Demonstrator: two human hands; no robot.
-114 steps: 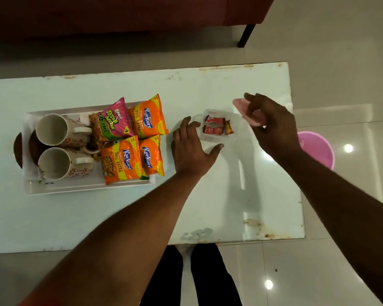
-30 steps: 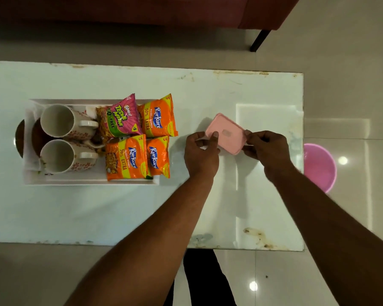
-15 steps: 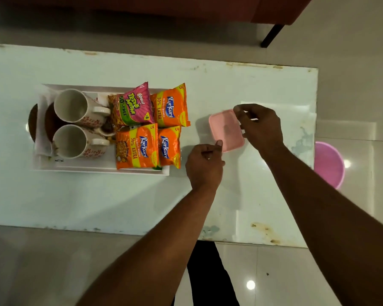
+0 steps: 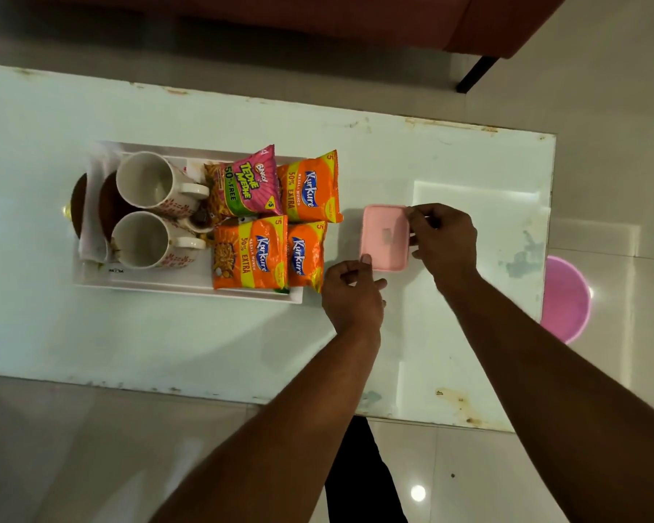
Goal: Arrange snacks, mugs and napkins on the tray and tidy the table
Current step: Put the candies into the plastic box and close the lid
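pink box sits lid-on, flat on the table, just right of the tray and apart from it; right hand grips the box's right edge near the far corner, fingers curled over it; left hand is at the near-left corner, thumb tip on the lid edge, other fingers curled in, looks like a pinch but the underside contact is hidden; tray holds four snack packets on its right half: pink Tedhe Medhe packet and three orange Kurkure packets, the right-hand two overhanging the tray rim; two white mugs lie on their sides on the left half, mouths facing left, handles to the right; white napkin at the tray's left end, with dark round discs partly under it; pink bucket on the floor past the table's right edge; red sofa beyond the far side.
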